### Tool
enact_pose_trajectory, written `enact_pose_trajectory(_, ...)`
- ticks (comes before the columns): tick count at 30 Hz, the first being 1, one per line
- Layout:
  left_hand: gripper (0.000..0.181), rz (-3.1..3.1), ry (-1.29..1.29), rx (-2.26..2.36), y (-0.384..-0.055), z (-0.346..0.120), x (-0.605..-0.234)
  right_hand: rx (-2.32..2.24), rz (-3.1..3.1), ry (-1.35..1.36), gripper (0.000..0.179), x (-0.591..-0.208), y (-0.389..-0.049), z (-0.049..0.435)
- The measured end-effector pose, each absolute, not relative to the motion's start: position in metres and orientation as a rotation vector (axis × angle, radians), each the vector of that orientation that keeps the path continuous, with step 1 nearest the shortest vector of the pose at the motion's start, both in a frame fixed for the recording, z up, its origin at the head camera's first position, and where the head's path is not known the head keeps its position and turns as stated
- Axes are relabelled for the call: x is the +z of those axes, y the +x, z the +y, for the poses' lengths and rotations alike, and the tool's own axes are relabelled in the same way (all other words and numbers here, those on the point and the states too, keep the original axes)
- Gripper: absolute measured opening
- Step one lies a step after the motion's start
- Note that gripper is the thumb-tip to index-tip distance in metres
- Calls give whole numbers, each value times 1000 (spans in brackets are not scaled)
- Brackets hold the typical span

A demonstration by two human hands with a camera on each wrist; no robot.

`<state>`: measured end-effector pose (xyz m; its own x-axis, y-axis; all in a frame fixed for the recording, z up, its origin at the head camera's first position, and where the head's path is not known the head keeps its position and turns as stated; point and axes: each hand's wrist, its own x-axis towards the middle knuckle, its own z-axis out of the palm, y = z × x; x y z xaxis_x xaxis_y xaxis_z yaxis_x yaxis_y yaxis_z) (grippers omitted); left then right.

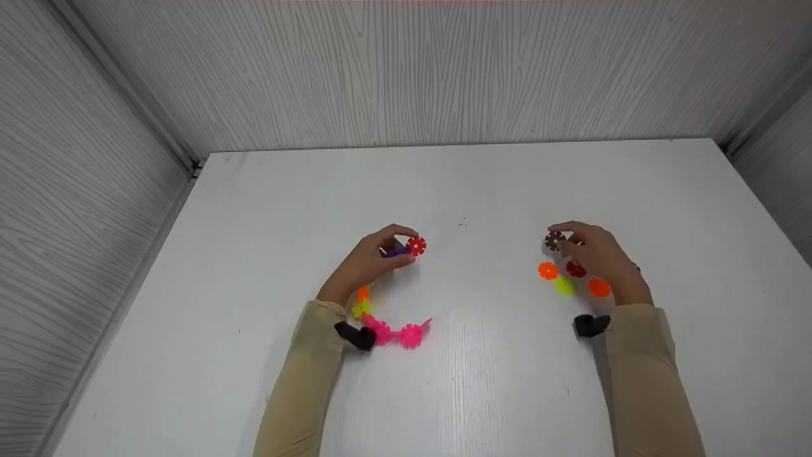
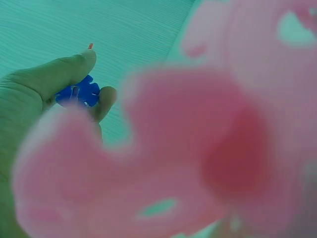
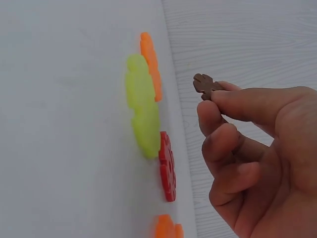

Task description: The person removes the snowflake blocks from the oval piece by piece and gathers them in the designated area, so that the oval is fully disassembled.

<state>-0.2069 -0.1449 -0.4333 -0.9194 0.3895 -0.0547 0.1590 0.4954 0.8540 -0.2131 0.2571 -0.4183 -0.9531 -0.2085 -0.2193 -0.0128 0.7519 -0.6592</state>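
Note:
My left hand (image 1: 371, 257) pinches a red notched disc (image 1: 416, 245) between thumb and fingers. Joined to it is a blue disc (image 2: 81, 93), seen beside the thumb in the left wrist view. A linked chain of discs trails below that hand: orange, yellow-green, then pink discs (image 1: 411, 336) toward the front. Blurred pink discs (image 2: 173, 114) fill much of the left wrist view. With thumb and forefinger, my right hand (image 1: 597, 254) pinches a brown notched disc (image 3: 205, 85); its other fingers curl loosely. Part of the chain is hidden behind the left wrist.
Loose discs lie under the right hand: an orange disc (image 1: 548, 270), a yellow-green disc (image 1: 565, 285), a dark red disc (image 1: 576, 269) and another orange disc (image 1: 599, 287). The white table (image 1: 482, 387) meets a wood-grain panel (image 1: 444, 76) at the back.

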Motion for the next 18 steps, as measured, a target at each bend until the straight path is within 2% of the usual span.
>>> enact_pose_trajectory(18, 37, 2485, 449, 1385, -206, -143, -435, -809, 2672, -119, 31, -419, -212, 253)
